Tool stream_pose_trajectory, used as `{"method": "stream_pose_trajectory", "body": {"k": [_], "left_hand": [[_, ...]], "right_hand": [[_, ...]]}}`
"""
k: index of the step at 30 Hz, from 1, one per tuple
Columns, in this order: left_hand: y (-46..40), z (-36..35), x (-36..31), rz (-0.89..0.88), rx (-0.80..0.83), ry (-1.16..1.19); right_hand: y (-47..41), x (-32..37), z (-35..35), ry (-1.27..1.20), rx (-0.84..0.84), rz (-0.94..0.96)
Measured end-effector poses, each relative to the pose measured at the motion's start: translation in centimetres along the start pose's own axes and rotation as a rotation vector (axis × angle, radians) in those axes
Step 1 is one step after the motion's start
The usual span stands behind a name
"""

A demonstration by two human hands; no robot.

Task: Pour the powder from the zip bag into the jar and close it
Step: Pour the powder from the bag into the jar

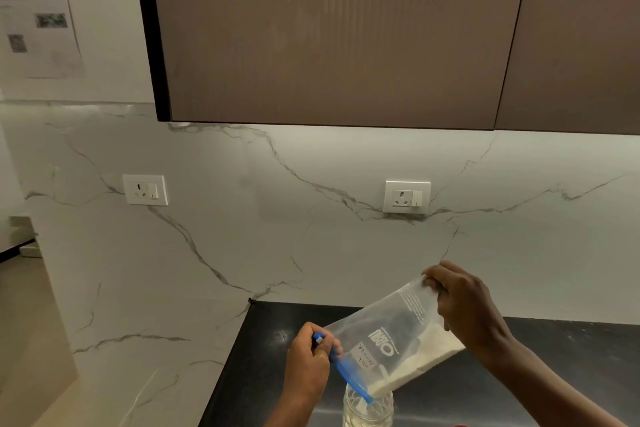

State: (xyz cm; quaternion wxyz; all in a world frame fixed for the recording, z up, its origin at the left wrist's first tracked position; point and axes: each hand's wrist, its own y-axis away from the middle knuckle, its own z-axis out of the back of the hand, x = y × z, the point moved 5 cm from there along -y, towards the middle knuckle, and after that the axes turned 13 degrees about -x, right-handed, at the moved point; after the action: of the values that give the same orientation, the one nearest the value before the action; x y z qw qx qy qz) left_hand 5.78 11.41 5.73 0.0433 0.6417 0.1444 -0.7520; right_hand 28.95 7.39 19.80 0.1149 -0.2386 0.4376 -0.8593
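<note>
Two hands hold a clear zip bag tilted over a jar at the bottom centre of the frame. The left hand pinches the upper end of the bag's blue zip strip between curled fingers and thumb. The right hand grasps the bag's raised bottom corner, fingers clenched round the plastic, higher and further right. The bag slants down to the left, its open mouth at the jar's rim. White powder lies along the bag's lower edge and reaches the mouth; some white shows inside the clear jar. A label with handwriting sits on the bag near the zip.

The jar stands on a dark countertop, cut off by the frame's bottom edge. The counter's left edge runs diagonally from mid-frame to bottom left, and bare dark surface extends right of the hands. A white marble backsplash with two sockets fills the middle. Brown cabinets hang well above the hands, with open wall between.
</note>
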Motion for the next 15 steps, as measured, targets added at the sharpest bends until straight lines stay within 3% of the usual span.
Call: {"method": "stream_pose_trajectory", "body": {"k": [15], "left_hand": [[0.17,-0.06,-0.39,-0.004,-0.007,-0.006]], "right_hand": [[0.19,-0.30,-0.13,-0.008,-0.022,0.013]]}}
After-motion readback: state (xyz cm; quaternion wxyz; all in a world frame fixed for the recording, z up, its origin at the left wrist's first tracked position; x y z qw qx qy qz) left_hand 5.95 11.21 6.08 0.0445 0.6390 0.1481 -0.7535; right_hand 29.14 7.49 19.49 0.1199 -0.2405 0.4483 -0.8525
